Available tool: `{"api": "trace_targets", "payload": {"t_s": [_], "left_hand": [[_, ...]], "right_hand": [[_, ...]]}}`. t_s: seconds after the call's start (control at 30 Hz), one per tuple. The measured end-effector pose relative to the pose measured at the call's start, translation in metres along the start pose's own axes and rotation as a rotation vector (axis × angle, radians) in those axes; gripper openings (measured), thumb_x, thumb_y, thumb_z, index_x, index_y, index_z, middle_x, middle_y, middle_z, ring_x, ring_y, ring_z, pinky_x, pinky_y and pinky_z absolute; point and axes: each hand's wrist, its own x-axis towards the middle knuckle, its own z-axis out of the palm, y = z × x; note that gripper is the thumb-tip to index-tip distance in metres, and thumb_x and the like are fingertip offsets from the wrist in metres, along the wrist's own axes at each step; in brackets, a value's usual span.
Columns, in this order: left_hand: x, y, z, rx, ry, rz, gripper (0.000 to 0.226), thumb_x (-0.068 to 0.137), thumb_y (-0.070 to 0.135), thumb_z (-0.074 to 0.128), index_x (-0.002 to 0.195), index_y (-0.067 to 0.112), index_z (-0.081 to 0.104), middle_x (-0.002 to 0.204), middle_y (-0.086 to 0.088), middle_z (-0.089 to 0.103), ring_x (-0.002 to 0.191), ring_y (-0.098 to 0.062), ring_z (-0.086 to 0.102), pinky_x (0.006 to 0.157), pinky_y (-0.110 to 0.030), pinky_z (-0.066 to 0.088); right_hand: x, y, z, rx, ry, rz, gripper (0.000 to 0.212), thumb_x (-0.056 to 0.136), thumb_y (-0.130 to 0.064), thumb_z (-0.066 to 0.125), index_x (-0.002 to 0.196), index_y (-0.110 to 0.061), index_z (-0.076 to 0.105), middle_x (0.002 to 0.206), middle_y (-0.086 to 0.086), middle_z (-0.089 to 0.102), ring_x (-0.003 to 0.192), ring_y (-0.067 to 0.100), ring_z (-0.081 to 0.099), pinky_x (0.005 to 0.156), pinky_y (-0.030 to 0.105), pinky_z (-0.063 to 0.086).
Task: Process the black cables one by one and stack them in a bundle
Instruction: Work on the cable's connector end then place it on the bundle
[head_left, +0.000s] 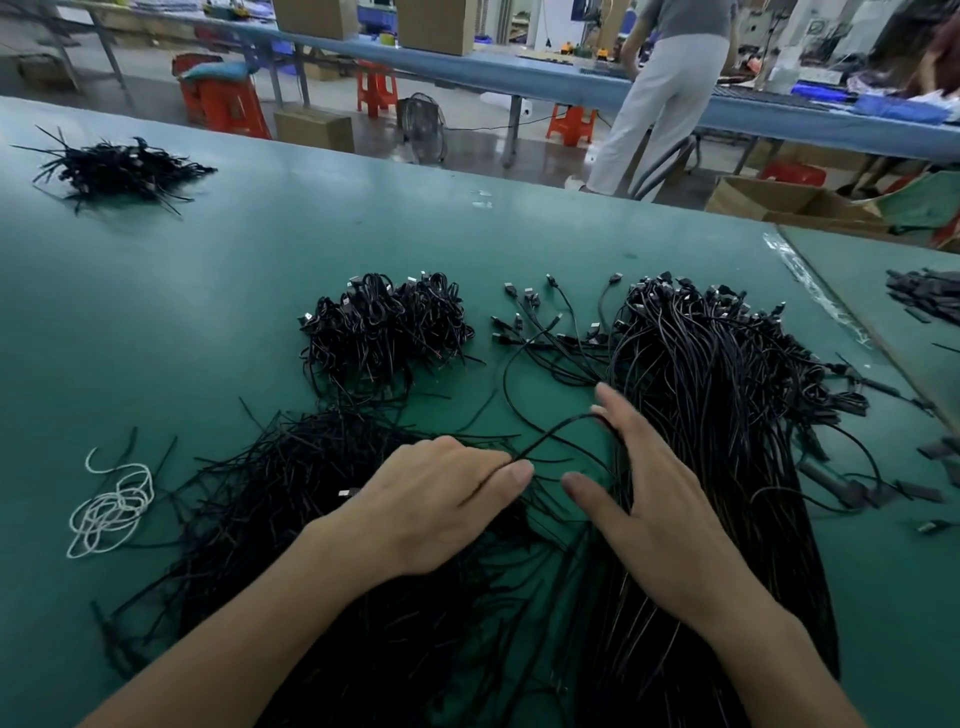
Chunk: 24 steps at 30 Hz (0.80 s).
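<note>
1. While our left hand (441, 499) pinches one black cable (550, 431) near the table's (208, 291) near edge, our right hand (660, 493) lies spread on the loose heap (727, 415) toward the right edge.
2. We judge it light, limp and tangle-prone; best gripped near an end.

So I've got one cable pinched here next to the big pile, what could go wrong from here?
1. The looped cable pinched by your left hand runs into the dense long-cable pile under your right hand; pulling it may drag neighbours out.
2. The loose strands lie right under your left hand, so it could snag there.
3. Some stray cables lie beside the coiled bundles and might get mixed in.
</note>
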Motion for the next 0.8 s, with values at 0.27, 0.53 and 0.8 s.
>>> {"api": "trace_targets", "payload": {"t_s": [0.27, 0.53, 0.8], "left_hand": [[0.006, -0.002, 0.01, 0.057, -0.087, 0.01, 0.045, 0.102, 0.054, 0.03, 0.068, 0.025, 0.035, 0.062, 0.006, 0.046, 0.06, -0.017, 0.045, 0.055, -0.035, 0.036], [0.002, 0.006, 0.004, -0.426, -0.156, -0.173, 0.071, 0.091, 0.072, 0.023, 0.062, 0.011, 0.044, 0.056, 0.002, 0.042, 0.049, -0.013, 0.037, 0.055, -0.034, 0.039], [0.003, 0.031, -0.002, -1.685, -0.054, -0.262, 0.048, 0.099, 0.041, 0.043, 0.072, 0.013, 0.07, 0.053, 0.004, 0.035, 0.044, -0.007, 0.03, 0.037, -0.017, 0.028]], "right_hand": [[0.005, -0.009, 0.012, -0.2, -0.067, -0.241, 0.016, 0.1, -0.039, 0.05, 0.108, -0.034, 0.063, 0.105, -0.026, 0.059, 0.109, -0.008, 0.049, 0.112, 0.028, 0.032], [0.009, -0.004, 0.016, 0.205, 0.169, -0.049, 0.012, 0.097, -0.022, 0.06, 0.09, -0.031, 0.064, 0.09, -0.018, 0.063, 0.089, 0.002, 0.06, 0.074, 0.008, 0.043], [0.002, -0.021, 0.039, 0.403, -0.084, -0.042, 0.022, 0.1, -0.029, 0.055, 0.081, -0.026, 0.065, 0.063, -0.008, 0.056, 0.054, 0.002, 0.043, 0.05, 0.019, 0.035]]}}
